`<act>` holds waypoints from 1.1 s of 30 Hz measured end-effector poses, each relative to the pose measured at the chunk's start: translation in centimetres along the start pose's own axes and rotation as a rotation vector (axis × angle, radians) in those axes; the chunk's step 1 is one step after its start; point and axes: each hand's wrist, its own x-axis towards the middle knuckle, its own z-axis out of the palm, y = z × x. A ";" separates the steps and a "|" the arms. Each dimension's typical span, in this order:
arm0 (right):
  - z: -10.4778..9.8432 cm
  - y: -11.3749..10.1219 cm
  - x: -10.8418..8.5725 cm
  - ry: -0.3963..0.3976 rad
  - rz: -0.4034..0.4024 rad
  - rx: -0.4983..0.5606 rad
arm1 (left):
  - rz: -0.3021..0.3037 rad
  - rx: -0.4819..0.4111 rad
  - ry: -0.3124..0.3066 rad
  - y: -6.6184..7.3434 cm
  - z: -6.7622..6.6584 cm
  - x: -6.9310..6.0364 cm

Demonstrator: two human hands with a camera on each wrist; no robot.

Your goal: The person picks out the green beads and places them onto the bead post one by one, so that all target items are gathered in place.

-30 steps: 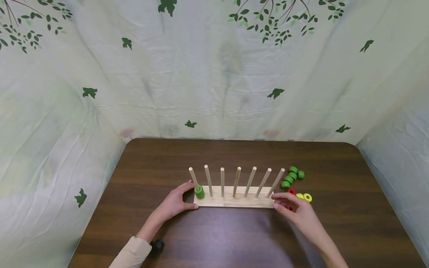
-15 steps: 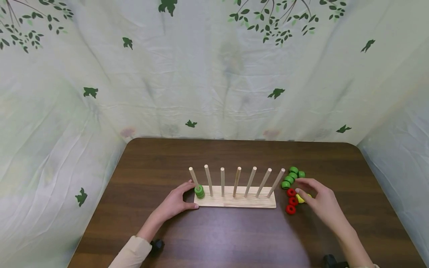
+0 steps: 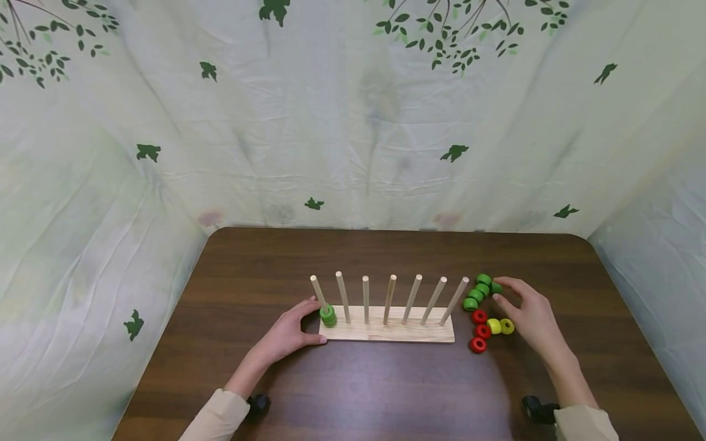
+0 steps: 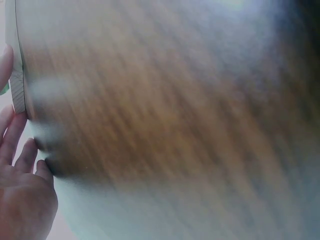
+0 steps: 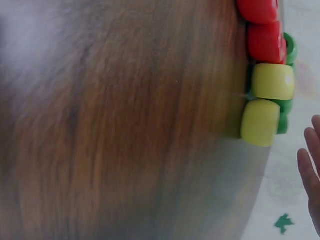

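A pale wooden base [image 3: 386,332] with several upright pegs [image 3: 366,300] lies on the table. Green beads [image 3: 328,316] are stacked on its leftmost peg. My left hand [image 3: 289,331] grips the base's left end, thumb at the front edge, fingers behind; the left wrist view shows the hand [image 4: 27,200] beside the base edge [image 4: 18,90]. At the right, my right hand [image 3: 532,315] has thumb and forefinger around a single green bead [image 3: 496,287], partly covered. In the right wrist view, the hand's [image 5: 314,185] fingers show at the right edge; their contact is out of sight.
Right of the base, several green beads [image 3: 477,294] form a slanting row, with red beads [image 3: 478,345] nearer and two yellow beads [image 3: 506,326] beside those. A pale curtain [image 3: 353,135] with leaf prints hangs behind the brown table [image 3: 265,257].
My right hand has gone from the base's right end, across the yellow beads, to the outer green bead farther back. My left hand stays on the base.
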 end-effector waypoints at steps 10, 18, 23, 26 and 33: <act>0.6 2.1 1.6 -0.062 0.068 -0.005 | -0.015 0.002 -0.009 0.2 -0.1 -0.1; 0.9 3.1 2.2 -0.144 0.132 0.016 | -0.008 -0.002 -0.004 0.1 -0.1 0.0; 1.0 3.3 2.2 -0.143 0.143 0.009 | -0.005 -0.002 -0.001 0.2 0.0 0.0; 1.0 3.3 2.0 -0.135 0.159 0.007 | -0.004 -0.006 -0.003 0.2 -0.1 0.0; 1.0 2.8 1.4 -0.107 0.166 0.014 | -0.004 -0.013 -0.005 0.2 -0.1 0.0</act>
